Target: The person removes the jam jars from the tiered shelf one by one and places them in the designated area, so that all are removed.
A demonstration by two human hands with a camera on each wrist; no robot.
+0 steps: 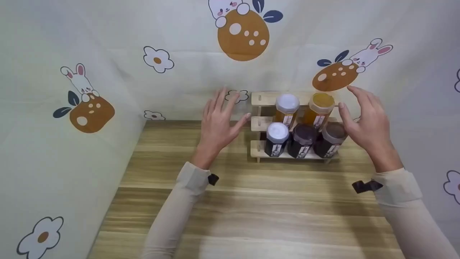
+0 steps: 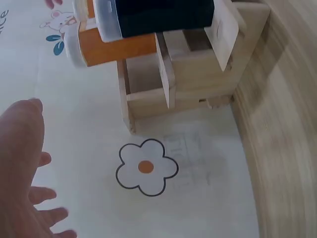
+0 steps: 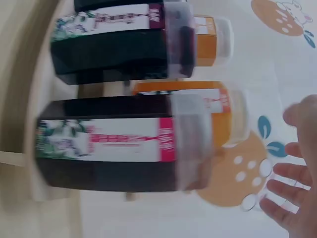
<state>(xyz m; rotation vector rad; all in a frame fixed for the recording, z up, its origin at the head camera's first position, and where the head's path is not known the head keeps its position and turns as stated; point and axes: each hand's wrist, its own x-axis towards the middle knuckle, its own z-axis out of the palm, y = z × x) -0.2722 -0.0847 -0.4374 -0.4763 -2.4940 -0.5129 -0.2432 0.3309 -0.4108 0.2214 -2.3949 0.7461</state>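
A tiered wooden rack (image 1: pixel 259 123) stands on the table with several lidded jars in two rows. The front row has dark jars: a white-lidded one (image 1: pixel 277 140), a middle one (image 1: pixel 302 141) and a right one (image 1: pixel 330 141). Behind them are two amber jars, the left with a pale lid (image 1: pixel 287 108) and the right with a yellowish lid (image 1: pixel 321 109). My left hand (image 1: pixel 220 124) hovers left of the rack, fingers spread, holding nothing. Beside the rack's right side is my right hand (image 1: pixel 370 124), fingers extended and thumb near the right jars; the right wrist view shows it apart from them.
A wood-grain table (image 1: pixel 280 208) spreads in front of the rack. Pale cloth (image 1: pixel 187 82) printed with rabbits, oranges and flowers hangs behind and at both sides. Dark straps or clips (image 1: pixel 367 186) sit at both sleeve cuffs.
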